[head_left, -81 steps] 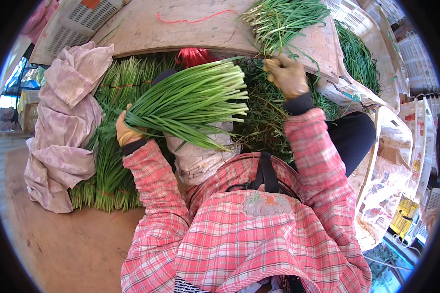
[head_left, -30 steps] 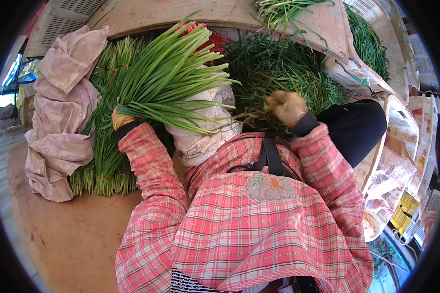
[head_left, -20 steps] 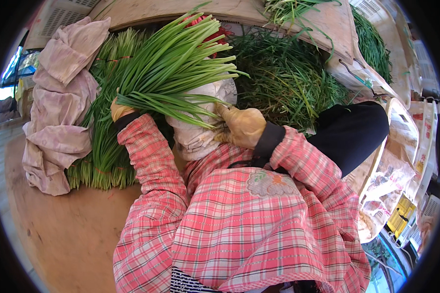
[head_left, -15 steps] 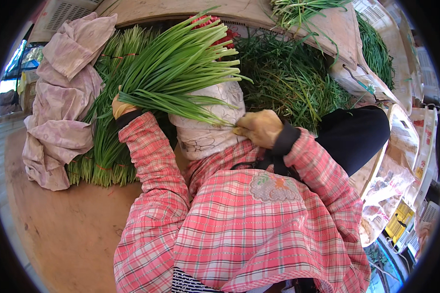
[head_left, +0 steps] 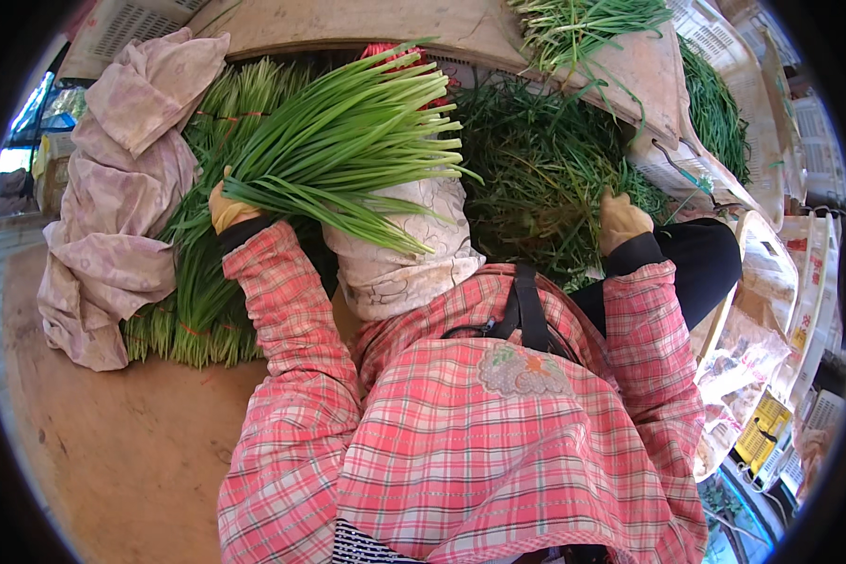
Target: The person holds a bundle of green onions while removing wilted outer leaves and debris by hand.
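My left hand (head_left: 233, 207) is closed round the leafy end of a thick bunch of garlic chives (head_left: 348, 141). Their pale cut ends fan out to the right, above my cloth-wrapped leg (head_left: 399, 249). At the right edge of a heap of loose green leaves (head_left: 536, 169) is my right hand (head_left: 622, 221), its fingers curled. What they hold, if anything, is hidden. Beneath and left of my left hand lie tied chive bundles (head_left: 202, 324) with red bands, partly covered by a crumpled pale cloth (head_left: 113, 226).
A wooden board (head_left: 348, 26) spans the far side, with more loose chives (head_left: 587, 26) on its right end. Plastic crates (head_left: 724, 179) stand along the right, one holding dark greens (head_left: 710, 103). My black-clad knee (head_left: 700, 258) sticks out beside the heap. Brown board (head_left: 141, 442) extends at lower left.
My right hand has moved right, from the drooping chive tips in front of my leg to the heap's right edge. The left hand keeps its hold on the bunch, almost unmoved.
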Available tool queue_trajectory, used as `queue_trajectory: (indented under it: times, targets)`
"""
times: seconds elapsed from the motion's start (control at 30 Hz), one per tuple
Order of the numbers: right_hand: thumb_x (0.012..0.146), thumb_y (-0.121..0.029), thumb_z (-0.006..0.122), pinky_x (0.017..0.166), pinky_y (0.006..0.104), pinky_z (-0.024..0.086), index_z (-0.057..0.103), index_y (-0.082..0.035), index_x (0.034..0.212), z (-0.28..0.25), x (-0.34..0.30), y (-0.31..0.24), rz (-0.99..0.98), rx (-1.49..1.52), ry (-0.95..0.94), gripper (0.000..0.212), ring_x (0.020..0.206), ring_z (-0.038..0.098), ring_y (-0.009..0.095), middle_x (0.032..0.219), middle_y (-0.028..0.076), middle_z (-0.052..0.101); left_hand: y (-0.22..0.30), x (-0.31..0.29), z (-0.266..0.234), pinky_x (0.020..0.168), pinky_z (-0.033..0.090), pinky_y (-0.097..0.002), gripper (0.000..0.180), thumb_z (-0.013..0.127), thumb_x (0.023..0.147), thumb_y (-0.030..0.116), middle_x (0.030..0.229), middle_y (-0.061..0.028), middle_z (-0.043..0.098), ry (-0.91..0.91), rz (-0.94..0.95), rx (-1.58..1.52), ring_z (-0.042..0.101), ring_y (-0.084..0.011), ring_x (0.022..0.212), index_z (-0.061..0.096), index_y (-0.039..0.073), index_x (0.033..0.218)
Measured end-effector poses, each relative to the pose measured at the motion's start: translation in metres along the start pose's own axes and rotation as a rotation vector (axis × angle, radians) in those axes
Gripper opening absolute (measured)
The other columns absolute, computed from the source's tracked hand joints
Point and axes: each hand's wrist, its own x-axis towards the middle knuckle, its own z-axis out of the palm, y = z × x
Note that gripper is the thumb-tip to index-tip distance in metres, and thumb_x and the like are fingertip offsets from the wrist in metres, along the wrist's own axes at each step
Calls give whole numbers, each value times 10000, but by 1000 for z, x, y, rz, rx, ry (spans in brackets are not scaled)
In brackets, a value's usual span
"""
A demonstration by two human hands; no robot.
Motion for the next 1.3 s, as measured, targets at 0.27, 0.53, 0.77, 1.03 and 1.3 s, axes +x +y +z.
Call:
queue_trajectory:
  times: [0.27, 0.53, 0.77, 1.03, 1.3]
  targets:
    - [783, -391, 661, 604, 401, 470, 640, -45, 925, -19, 0, -139, -535, 580, 143, 375, 688, 604, 300, 738, 117, 602, 6, -24, 17, 742, 509, -470, 316, 469, 952, 246, 970, -188, 654, -160, -5, -28, 626, -346, 807, 589, -45, 983]
    - [824, -188, 571, 591, 422, 449, 532, -50, 779, -5, 10, -164, -684, 740, 36, 150, 628, 567, 333, 632, 137, 543, 14, -19, 30, 762, 463, -552, 245, 374, 897, 271, 977, -188, 601, 27, 45, -41, 568, -390, 865, 506, 76, 963]
    - [726, -321, 720, 535, 399, 451, 651, -72, 857, -33, -5, -66, -258, 344, -6, 290, 605, 596, 293, 708, 111, 631, 21, -45, 70, 643, 476, -393, 170, 475, 862, 186, 731, -79, 586, -110, 90, -109, 556, -242, 684, 556, 56, 789]
    - [459, -447, 842, 1077, 452, 257, 224, 24, 1409, -123, 32, -176, -609, 571, 459, 1227, 1294, 330, 401, 1395, 252, 342, 20, -151, 203, 737, 489, -314, 248, 609, 815, 175, 804, -48, 628, -106, 671, 454, 587, -165, 740, 605, 5, 994]
    - [697, -112, 791, 802, 268, 496, 490, -20, 1193, -154, 46, -152, -498, 1624, 190, 588, 908, 611, 119, 1053, 53, 640, -9, -242, 330, 735, 472, -228, 343, 558, 826, 39, 929, -58, 634, -991, 1296, 1204, 599, -124, 799, 601, 71, 1164]
